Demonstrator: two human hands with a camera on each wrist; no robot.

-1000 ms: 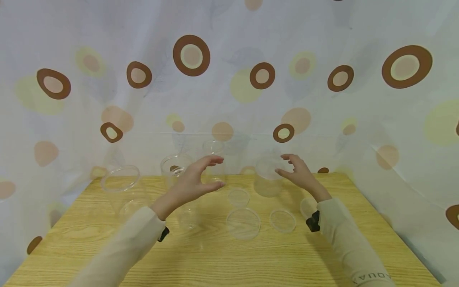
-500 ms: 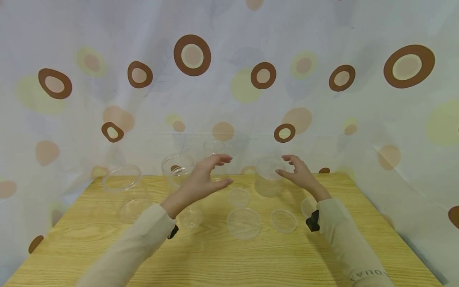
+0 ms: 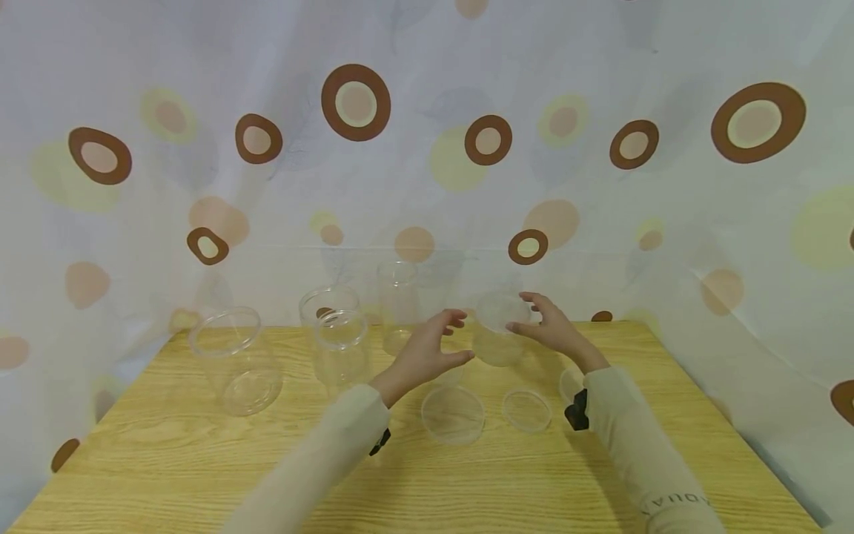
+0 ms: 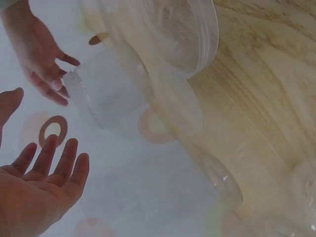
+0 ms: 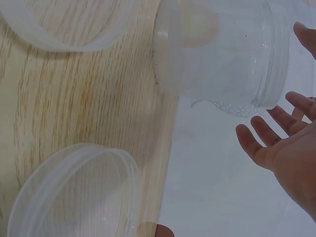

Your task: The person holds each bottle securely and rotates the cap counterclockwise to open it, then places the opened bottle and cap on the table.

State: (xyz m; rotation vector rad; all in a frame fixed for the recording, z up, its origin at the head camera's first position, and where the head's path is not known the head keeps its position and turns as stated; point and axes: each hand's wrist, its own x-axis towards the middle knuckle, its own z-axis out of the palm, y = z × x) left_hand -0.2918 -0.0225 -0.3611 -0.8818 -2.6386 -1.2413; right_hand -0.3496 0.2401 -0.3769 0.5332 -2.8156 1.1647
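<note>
A clear, cylindrical plastic jar with a frosted lid (image 3: 500, 346) stands upright at the back, right of centre. My right hand (image 3: 555, 330) curves round the right side of its top, fingers spread and thumb in front. In the right wrist view, the fingertips lie right at the rim of the jar (image 5: 217, 54). My left hand (image 3: 427, 354) hovers to the jar's left, thumb and fingers apart, holding nothing. Its palm (image 4: 39, 202) faces up in the left wrist view, short of the jar (image 4: 111, 89). Below it a small clear lid (image 3: 451, 374) is partly hidden.
Several open clear jars stand on the left: a wide one (image 3: 236, 363), a narrower one (image 3: 342, 356) and a tall one (image 3: 399, 311) among them. Flat lids (image 3: 454, 417) lie in the middle, with another round lid (image 3: 527, 412) to their right. A patterned curtain (image 3: 427, 148) backs the wooden table (image 3: 427, 489).
My left hand has moved right and slightly down, from in front of the tall jar to beside the lidded jar. My right hand has shifted slightly left, closer over the lidded jar.
</note>
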